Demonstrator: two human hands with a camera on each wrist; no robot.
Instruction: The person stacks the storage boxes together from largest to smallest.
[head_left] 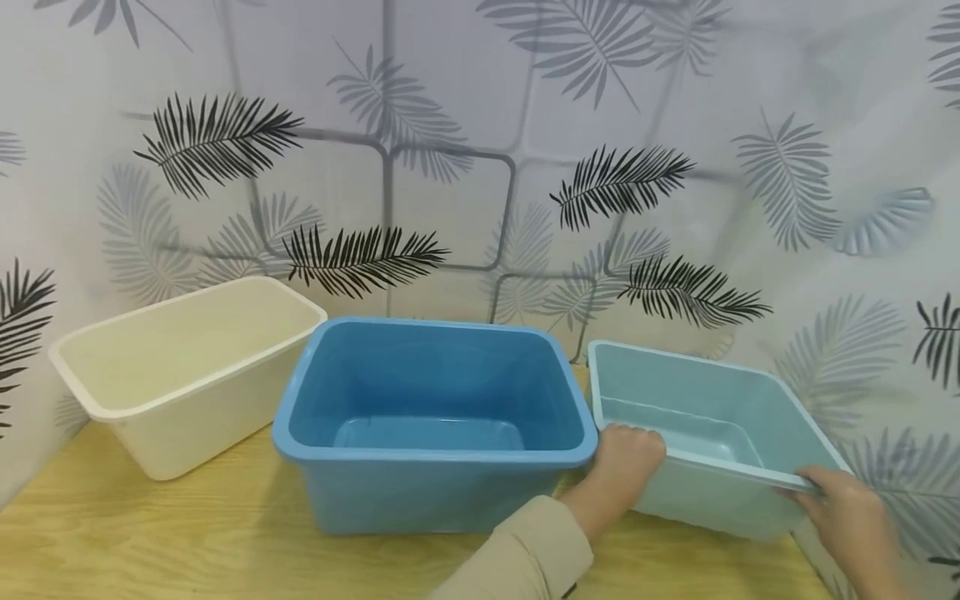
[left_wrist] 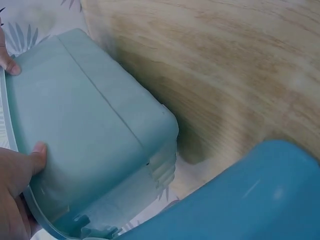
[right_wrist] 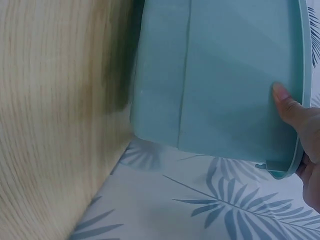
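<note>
A pale teal plastic bin (head_left: 720, 479) stands at the right of the table, angled to the wall. My left hand (head_left: 625, 467) grips its near rim at the left corner, fingers over the edge. Farther right, my right hand (head_left: 851, 508) holds the same rim near the right corner. In the left wrist view the left thumb presses the bin's outer side (left_wrist: 75, 115). The right wrist view has my right thumb (right_wrist: 282, 95) flat on that side below the rim. Right beside my left hand is the corner of a blue bin (head_left: 435, 492).
A cream bin (head_left: 202, 404) stands angled at the left, its corner close behind the blue bin. The wooden table (head_left: 247, 550) runs along the front. A leaf-patterned cloth (head_left: 465, 200) hangs behind the bins and down past the table's right edge.
</note>
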